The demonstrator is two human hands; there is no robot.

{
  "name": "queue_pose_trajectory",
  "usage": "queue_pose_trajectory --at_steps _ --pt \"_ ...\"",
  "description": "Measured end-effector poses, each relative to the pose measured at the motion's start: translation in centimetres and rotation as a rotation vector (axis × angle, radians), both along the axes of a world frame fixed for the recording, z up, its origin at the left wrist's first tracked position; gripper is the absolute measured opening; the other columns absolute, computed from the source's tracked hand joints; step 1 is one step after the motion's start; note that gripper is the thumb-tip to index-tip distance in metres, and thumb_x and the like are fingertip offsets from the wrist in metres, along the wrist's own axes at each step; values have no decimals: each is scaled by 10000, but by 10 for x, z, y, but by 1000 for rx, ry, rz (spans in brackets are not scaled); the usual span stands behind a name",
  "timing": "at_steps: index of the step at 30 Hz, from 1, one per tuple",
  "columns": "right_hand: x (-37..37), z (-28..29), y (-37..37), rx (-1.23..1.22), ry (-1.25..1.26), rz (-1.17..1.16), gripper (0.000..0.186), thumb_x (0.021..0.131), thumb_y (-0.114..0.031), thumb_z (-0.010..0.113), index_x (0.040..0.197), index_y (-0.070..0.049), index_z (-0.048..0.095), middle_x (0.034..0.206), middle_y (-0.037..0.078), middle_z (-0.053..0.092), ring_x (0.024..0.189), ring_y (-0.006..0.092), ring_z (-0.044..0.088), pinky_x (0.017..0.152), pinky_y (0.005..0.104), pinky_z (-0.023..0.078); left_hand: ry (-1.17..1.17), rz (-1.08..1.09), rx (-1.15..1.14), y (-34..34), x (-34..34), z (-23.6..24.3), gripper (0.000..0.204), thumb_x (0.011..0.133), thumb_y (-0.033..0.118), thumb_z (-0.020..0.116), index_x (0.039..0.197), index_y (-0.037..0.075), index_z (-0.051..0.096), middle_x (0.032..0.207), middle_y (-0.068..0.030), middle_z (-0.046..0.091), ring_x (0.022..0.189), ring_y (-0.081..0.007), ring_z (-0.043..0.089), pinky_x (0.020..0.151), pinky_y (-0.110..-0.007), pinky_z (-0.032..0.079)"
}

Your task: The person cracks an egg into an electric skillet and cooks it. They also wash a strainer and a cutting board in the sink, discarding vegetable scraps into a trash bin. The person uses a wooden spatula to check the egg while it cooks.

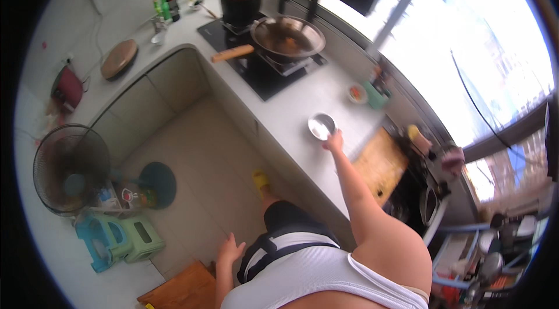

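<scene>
My right hand (333,141) reaches out over the white counter (291,114) and grips the near rim of a small metal bowl (321,126). The bowl's inside is shiny, and I cannot make out anything in it. Whether it rests on the counter or is just lifted, I cannot tell. Low beside my body hangs my left hand (232,248), its fingers apart and holding nothing. To the right of the metal bowl stands a small bowl with orange-red pieces (357,94).
Beyond the bowl, a wok (287,36) with a wooden handle sits on the black gas stove (265,85), near a red-lidded pot (240,6). A wooden cutting board (381,160) lies close to my right arm. On the left stand a fan (72,169) and plastic stools (137,238).
</scene>
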State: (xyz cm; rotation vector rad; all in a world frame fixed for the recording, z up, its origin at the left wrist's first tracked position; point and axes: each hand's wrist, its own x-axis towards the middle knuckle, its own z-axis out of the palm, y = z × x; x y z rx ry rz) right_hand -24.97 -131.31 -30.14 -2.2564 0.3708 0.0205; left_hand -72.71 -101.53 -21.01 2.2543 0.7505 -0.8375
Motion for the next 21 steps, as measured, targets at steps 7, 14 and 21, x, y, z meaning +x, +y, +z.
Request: queue_pose_trajectory --at_steps 7,14,21 --pt "7 4 -22 337 45 -127 554 873 -1 454 1393 -28 265 687 134 580 429 184 560 352 315 447 -35 158 -47 89 97 -16 729 856 399 611 1389 -17 340 1293 -259 503 1173 -384 511 975 -423 426" --pt "17 52 13 556 78 -208 569 876 -39 442 1401 -65 223 600 76 511 418 129 459 349 268 386 -184 91 96 198 203 14 671 861 421 585 1353 1 407 1275 -212 538 1157 -362 530 949 -422 444" --pt "43 160 33 336 -134 -218 551 869 -41 478 1391 -36 304 577 60 528 407 127 493 311 280 416 -78 -53 42 304 311 35 632 847 412 596 1310 4 457 1255 -199 553 1138 -353 543 926 -431 459"
